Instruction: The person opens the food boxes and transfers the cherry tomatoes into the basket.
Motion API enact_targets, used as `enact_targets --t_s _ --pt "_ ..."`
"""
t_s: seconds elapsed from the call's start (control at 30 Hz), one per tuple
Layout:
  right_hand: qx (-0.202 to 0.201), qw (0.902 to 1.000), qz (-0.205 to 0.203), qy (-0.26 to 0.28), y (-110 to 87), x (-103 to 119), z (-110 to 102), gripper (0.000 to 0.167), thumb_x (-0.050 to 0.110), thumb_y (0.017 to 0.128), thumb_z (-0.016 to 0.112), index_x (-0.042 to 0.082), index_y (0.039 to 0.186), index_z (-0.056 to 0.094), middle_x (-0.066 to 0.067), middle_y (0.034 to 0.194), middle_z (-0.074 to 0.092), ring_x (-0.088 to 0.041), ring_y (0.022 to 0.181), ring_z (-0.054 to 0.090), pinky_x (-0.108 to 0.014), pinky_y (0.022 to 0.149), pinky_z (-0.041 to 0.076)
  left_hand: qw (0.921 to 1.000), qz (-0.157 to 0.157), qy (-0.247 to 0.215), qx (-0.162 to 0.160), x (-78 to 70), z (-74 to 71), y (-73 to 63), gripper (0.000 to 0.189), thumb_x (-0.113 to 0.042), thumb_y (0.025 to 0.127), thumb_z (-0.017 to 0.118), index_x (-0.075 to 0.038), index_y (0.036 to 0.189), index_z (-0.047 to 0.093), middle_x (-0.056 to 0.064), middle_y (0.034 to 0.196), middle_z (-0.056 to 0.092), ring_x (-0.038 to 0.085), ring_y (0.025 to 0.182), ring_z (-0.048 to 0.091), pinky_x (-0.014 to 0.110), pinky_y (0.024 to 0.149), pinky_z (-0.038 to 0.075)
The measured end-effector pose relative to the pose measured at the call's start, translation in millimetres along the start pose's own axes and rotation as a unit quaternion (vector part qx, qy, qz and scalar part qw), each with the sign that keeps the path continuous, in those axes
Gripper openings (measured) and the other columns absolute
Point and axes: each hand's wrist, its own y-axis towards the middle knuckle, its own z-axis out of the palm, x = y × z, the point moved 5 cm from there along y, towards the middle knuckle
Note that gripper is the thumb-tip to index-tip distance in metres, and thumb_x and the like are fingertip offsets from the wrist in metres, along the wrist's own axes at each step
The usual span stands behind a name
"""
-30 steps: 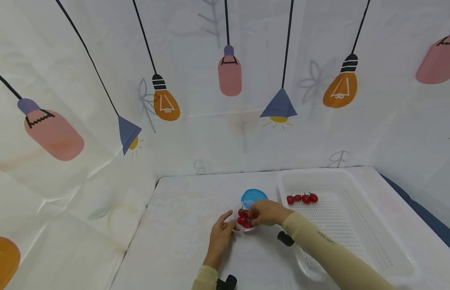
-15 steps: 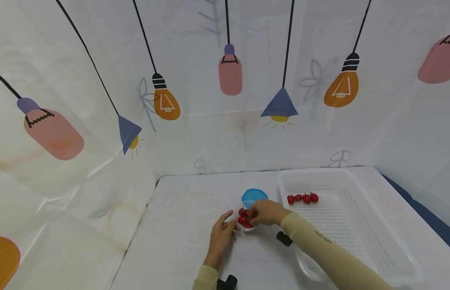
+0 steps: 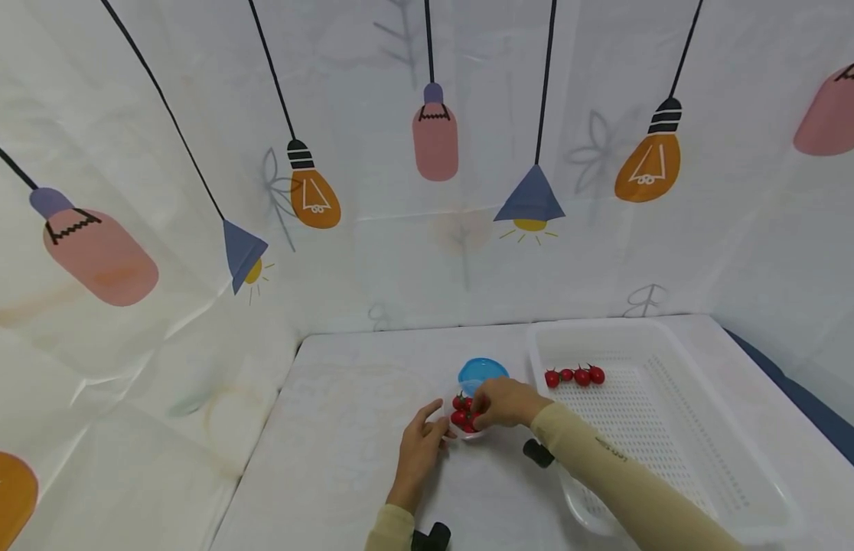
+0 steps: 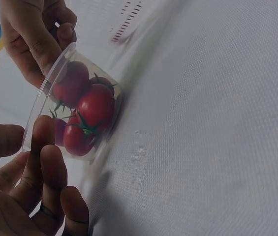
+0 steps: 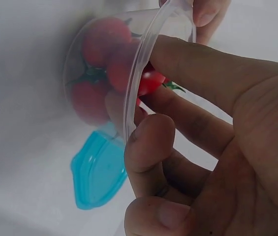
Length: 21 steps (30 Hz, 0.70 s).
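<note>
A clear plastic tub (image 4: 55, 73) holds several red cherry tomatoes (image 4: 95, 105) with green stems. My left hand (image 3: 416, 455) is at its near left side, with thumb and fingertips at the rim in the left wrist view. My right hand (image 3: 507, 403) reaches over the rim, its fingers inside the tub. In the right wrist view these fingers hold a cherry tomato (image 5: 151, 81) near the opening; the tub wall and fingers partly hide it. Just behind the tub lies a blue lid (image 3: 482, 370).
A large white perforated basket (image 3: 730, 428) stands on the right of the white-covered table (image 3: 344, 428), under my right forearm. Near its far left corner is a row of several cherry tomatoes (image 3: 581, 376). A white sheet printed with lamps (image 3: 372, 268) hangs behind.
The hands, tub and tomatoes stay almost where they were. My right forearm has shifted very slightly left. The tomatoes in the basket have not moved.
</note>
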Motion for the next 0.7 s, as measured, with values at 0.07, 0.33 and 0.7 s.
enact_targets --t_s 0.07,0.33,0.7 --pt "-0.001 1.0 -0.003 0.002 0.3 0.0 -0.6 0.018 0.023 0.085 0.083 0.014 0.099 0.077 0.004 0.087 0.069 -0.017 0.083 0.061 -0.039 0.077 0.055 1.0 0.001 0.0 0.001 -0.1 -0.5 -0.2 0.044 -0.019 0.102 0.06 -0.004 0.143 0.055 0.009 0.085 0.074 0.021 0.073 0.063 0.031 0.069 0.05" --pt "-0.021 0.9995 -0.012 0.018 -1.1 1.5 -6.1 0.016 0.025 0.085 0.082 0.019 0.098 0.075 0.004 0.09 0.069 -0.017 0.084 0.061 -0.038 0.072 0.055 1.0 0.007 0.001 0.002 -0.5 -0.5 0.2 0.043 -0.019 0.102 0.059 -0.004 0.142 0.055 0.009 0.084 0.073 0.021 0.072 0.063 0.03 0.069 0.05" --pt "-0.058 0.9981 -0.018 0.011 -4.9 1.3 -23.5 0.015 0.028 0.083 0.081 0.02 0.095 0.076 0.003 0.093 0.071 -0.015 0.082 0.063 -0.035 0.069 0.056 0.9999 -0.012 0.003 -0.001 0.0 -0.1 0.1 0.042 -0.021 0.103 0.059 -0.008 0.142 0.056 0.006 0.084 0.073 0.023 0.074 0.063 0.033 0.073 0.049"
